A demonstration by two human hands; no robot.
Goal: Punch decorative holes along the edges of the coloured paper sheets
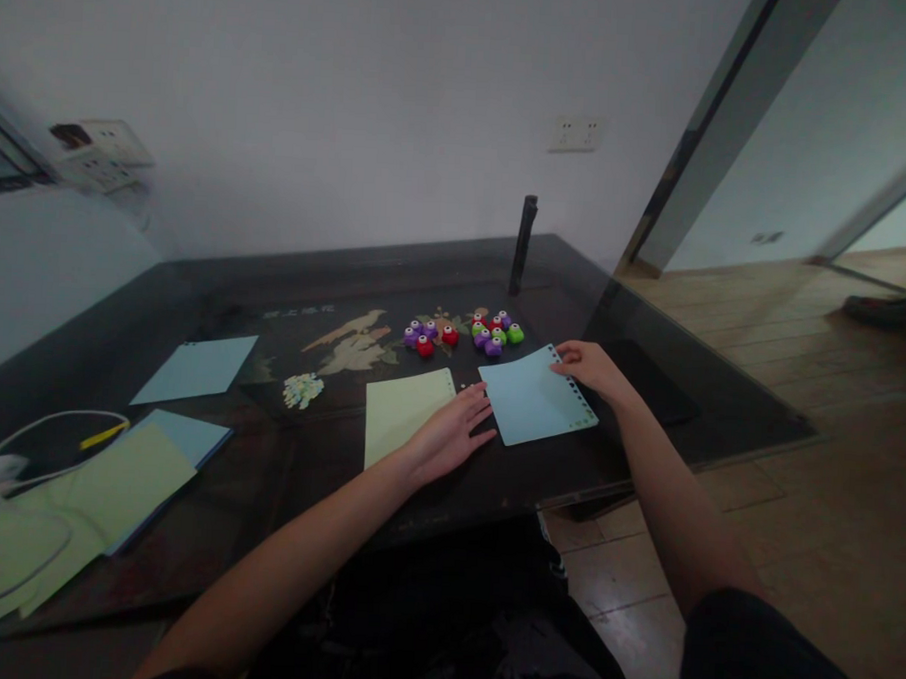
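A pale blue loose-leaf sheet [530, 398] with a row of punched holes along its right edge lies in front of me. My right hand [588, 368] pinches the far right edge of this sheet between thumb and fingers. My left hand [453, 438] lies with its fingers stretched out, fingertips at the left edge of the blue sheet. Under and beside the left wrist is a pale green loose-leaf sheet [397, 402], partly covered by my arm. A few tiny pale bits show between the two sheets.
Beyond the sheets sit small red, purple and green pieces with white tops, in a left cluster [424, 336] and a right cluster [496, 331]. Left are a pile of small paper bits [302, 390], more paper [196, 368], a white cable [51, 414] and a black upright post [523, 244] at the back.
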